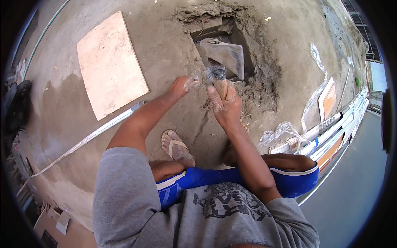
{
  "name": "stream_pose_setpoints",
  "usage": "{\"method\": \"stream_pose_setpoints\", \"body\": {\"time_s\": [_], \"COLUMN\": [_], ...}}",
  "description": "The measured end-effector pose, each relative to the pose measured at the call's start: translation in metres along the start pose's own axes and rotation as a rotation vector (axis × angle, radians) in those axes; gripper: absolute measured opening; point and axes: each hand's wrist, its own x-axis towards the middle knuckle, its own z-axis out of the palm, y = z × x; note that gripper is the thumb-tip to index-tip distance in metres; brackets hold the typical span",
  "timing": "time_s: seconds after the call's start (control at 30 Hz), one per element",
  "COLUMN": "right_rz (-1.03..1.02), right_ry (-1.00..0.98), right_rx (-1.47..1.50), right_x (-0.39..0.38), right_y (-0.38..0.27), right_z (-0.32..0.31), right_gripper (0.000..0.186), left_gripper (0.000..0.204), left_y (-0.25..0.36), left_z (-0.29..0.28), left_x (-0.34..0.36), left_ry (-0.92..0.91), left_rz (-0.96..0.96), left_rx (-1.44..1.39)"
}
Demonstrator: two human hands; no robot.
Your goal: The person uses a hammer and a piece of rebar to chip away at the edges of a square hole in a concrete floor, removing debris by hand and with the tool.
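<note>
A square pit (250,49) with muddy edges lies in the concrete ground in front of me. My right hand (228,108) is wrapped round the wooden handle of a trowel (229,57), its thumb along the handle. The trowel's broad, grey-smeared blade reaches over and into the pit, hiding part of the inside. My left hand (184,86) is at the pit's near left edge, fingers curled and dirty with grey mud. What those fingers hold, if anything, does not show.
A flat pale board (111,62) lies to the left, with a long light strip (89,139) below it. Wet mud (264,78) is heaped along the pit's right side. Further right are crumpled clear plastic (281,134) and a bundle of long profiles (331,134). My sandalled foot (177,146) is close by.
</note>
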Motion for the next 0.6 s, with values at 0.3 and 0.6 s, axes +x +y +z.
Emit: {"method": "stream_pose_setpoints", "body": {"time_s": [0.3,0.6], "right_rz": [0.183,0.231], "right_ry": [-0.334,0.051], "right_rx": [-0.467,0.063], "right_x": [-0.027,0.002], "right_y": [0.126,0.08], "right_z": [0.037,0.012], "right_gripper": [0.035,0.031], "left_gripper": [0.031,0.026], "left_y": [0.004,0.004], "left_z": [-0.001,-0.02], "left_x": [0.007,0.032], "left_ry": [0.0,0.262], "left_rz": [0.015,-0.186], "left_rx": [0.17,-0.193]}}
